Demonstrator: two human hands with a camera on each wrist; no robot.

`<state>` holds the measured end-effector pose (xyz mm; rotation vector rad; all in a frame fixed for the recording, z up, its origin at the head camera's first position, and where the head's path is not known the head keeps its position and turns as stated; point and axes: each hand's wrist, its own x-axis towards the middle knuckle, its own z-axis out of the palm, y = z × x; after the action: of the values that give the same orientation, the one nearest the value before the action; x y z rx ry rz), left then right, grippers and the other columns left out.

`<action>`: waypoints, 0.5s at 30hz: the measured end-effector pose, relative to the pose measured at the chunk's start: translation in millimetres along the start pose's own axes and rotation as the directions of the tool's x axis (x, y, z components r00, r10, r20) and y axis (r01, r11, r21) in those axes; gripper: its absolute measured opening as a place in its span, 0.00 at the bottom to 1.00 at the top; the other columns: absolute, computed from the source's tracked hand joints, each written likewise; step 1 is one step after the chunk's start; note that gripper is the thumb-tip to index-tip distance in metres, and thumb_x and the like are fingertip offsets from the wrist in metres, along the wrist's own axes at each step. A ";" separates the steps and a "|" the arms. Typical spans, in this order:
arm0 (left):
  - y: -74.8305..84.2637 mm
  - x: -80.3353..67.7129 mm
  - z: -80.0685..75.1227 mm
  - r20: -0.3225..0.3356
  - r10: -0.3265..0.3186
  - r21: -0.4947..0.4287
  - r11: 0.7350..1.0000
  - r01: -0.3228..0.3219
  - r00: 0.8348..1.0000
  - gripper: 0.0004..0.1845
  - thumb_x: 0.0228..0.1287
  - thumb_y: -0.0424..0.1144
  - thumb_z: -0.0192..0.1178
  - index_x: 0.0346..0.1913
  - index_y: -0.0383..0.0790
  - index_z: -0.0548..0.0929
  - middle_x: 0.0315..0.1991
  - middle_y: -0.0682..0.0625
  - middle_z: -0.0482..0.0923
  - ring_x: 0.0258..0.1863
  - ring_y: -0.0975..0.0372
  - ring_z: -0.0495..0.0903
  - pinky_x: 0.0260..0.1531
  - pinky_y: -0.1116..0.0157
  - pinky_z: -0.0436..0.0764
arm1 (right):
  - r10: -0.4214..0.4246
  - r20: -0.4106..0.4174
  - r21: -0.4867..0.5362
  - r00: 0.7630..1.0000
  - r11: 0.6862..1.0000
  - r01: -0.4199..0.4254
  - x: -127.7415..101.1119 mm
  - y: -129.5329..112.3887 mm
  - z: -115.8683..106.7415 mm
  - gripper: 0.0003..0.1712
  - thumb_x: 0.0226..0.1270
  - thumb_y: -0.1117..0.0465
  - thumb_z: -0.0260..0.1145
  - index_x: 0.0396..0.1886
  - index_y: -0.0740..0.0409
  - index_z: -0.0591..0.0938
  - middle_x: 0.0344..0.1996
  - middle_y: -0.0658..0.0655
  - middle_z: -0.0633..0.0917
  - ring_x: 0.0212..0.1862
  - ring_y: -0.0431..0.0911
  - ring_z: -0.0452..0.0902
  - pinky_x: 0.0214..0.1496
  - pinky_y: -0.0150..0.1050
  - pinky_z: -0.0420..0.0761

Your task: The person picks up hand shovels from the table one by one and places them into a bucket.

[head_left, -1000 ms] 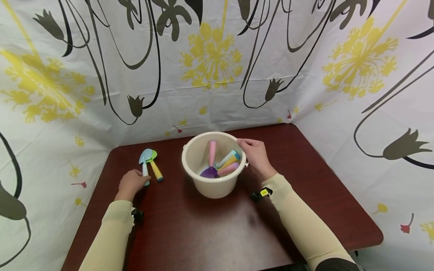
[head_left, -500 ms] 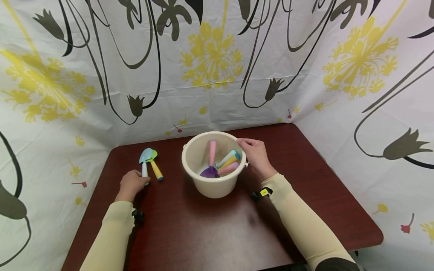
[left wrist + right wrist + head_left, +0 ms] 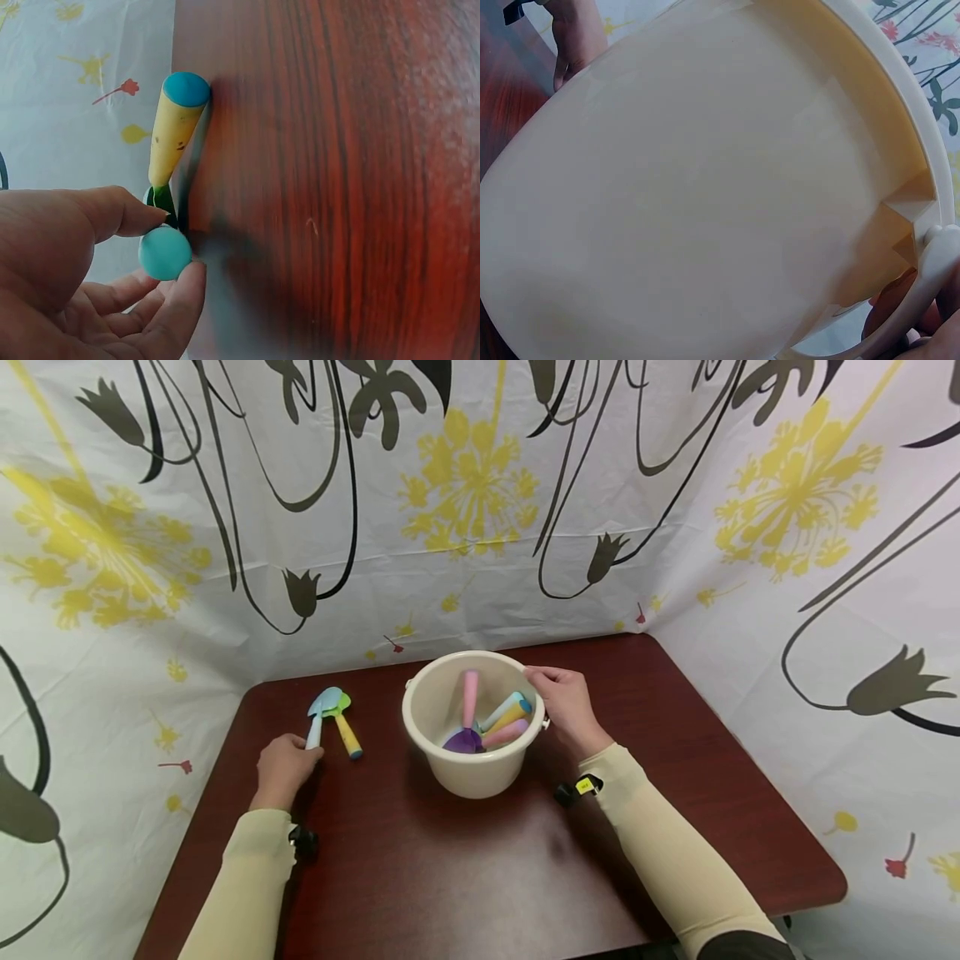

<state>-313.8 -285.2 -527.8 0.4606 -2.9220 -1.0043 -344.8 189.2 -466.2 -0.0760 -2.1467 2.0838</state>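
Partly hidden, the tools inside the cream bucket (image 3: 475,775) show mostly their handles; the near rim and the overlapping pieces cover most of their heads. A purple scoop (image 3: 463,742) lies low in the bucket, with a pink handle (image 3: 470,697) standing up against the far inner wall behind it. Beside these, a light-blue handle (image 3: 504,712), a yellow handle (image 3: 514,717) with a blue tip and a second pink handle (image 3: 507,733) lean toward the bucket's right side.

Left of the bucket, the left hand (image 3: 287,767) pinches the handle end of a light-blue shovel (image 3: 318,720) between thumb and fingers. Its blade overlaps the green head of a yellow-handled shovel (image 3: 344,728), which lies nearer the bucket.

At the bucket's right edge, the right hand (image 3: 566,710) grips the rim; its wrist view shows only bits of the fingers behind the bucket's bail (image 3: 901,322), and the outer wall blocks the contents. Under the bucket is a dark red table (image 3: 450,877); behind it hangs a flower-patterned curtain (image 3: 420,585).
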 end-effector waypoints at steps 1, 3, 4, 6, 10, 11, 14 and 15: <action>0.0 0.3 -0.1 -0.010 -0.003 -0.002 1.000 0.003 1.000 0.25 0.77 0.44 0.67 0.60 0.22 0.81 0.50 0.28 0.83 0.43 0.42 0.83 0.38 0.48 0.85 | -0.001 -0.003 -0.002 1.000 1.000 0.001 -0.4 -0.3 0.0 0.20 0.77 0.52 0.76 0.55 0.63 0.94 0.50 0.65 0.93 0.43 0.43 0.90 0.42 0.34 0.89; 0.3 -0.1 -0.5 -0.035 -0.003 -0.008 1.000 0.002 0.999 0.26 0.76 0.44 0.67 0.61 0.21 0.81 0.52 0.27 0.83 0.45 0.40 0.82 0.41 0.45 0.85 | -0.001 -0.006 -0.010 1.000 1.000 0.001 -1.3 -1.1 -0.2 0.20 0.77 0.52 0.76 0.55 0.63 0.94 0.50 0.65 0.93 0.43 0.43 0.90 0.42 0.33 0.89; 0.1 0.0 -0.6 -0.047 -0.003 -0.013 1.000 0.002 0.999 0.26 0.76 0.44 0.67 0.61 0.21 0.81 0.53 0.26 0.83 0.46 0.39 0.82 0.43 0.44 0.84 | -0.001 -0.008 -0.013 1.000 1.000 0.001 -1.5 -1.2 -0.4 0.20 0.77 0.52 0.76 0.55 0.63 0.94 0.50 0.65 0.93 0.43 0.43 0.90 0.42 0.33 0.89; -0.3 -0.4 -1.0 -0.074 0.004 -0.020 1.000 -0.005 0.997 0.26 0.76 0.43 0.66 0.62 0.21 0.81 0.54 0.25 0.83 0.47 0.38 0.82 0.45 0.42 0.84 | -0.001 -0.009 -0.020 1.000 1.000 0.001 -1.8 -1.7 -0.9 0.20 0.77 0.51 0.76 0.55 0.62 0.94 0.50 0.64 0.93 0.44 0.43 0.90 0.42 0.33 0.89; -3.7 -2.4 -2.2 -0.130 0.012 -0.049 0.999 -0.019 0.991 0.26 0.75 0.43 0.65 0.62 0.22 0.82 0.55 0.26 0.85 0.48 0.37 0.84 0.48 0.40 0.84 | 0.006 -0.006 -0.020 1.000 1.000 -0.006 -1.4 -1.6 -1.1 0.20 0.77 0.51 0.76 0.56 0.62 0.94 0.50 0.64 0.93 0.44 0.44 0.90 0.42 0.33 0.89; -4.7 -2.6 -2.5 -0.143 0.013 -0.056 0.998 -0.021 0.990 0.26 0.76 0.43 0.65 0.63 0.22 0.82 0.55 0.26 0.85 0.48 0.38 0.85 0.48 0.40 0.84 | 0.009 -0.004 -0.016 1.000 1.000 -0.009 -1.1 -1.4 -1.0 0.21 0.77 0.50 0.76 0.56 0.62 0.93 0.51 0.64 0.93 0.44 0.44 0.90 0.43 0.33 0.89; -7.5 -3.8 -4.0 -0.185 0.017 -0.074 0.997 -0.032 0.983 0.25 0.76 0.43 0.65 0.62 0.22 0.83 0.53 0.27 0.87 0.47 0.38 0.86 0.49 0.39 0.83 | 0.014 -0.002 -0.013 1.000 1.000 -0.014 -1.0 -1.1 -0.7 0.21 0.77 0.50 0.76 0.56 0.62 0.94 0.51 0.65 0.93 0.44 0.44 0.90 0.42 0.33 0.89; -8.1 -4.2 -4.4 -0.200 0.020 -0.079 0.996 -0.036 0.980 0.25 0.76 0.42 0.65 0.62 0.23 0.83 0.53 0.27 0.87 0.47 0.38 0.85 0.50 0.39 0.82 | 0.016 -0.002 -0.014 1.000 1.000 -0.016 -1.2 -0.9 -0.7 0.20 0.77 0.50 0.76 0.56 0.62 0.94 0.51 0.65 0.93 0.43 0.44 0.90 0.42 0.33 0.89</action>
<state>-307.1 -292.7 -528.8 0.4847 -2.6923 -1.0069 -343.5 189.7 -465.3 -0.0964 -2.1669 2.0771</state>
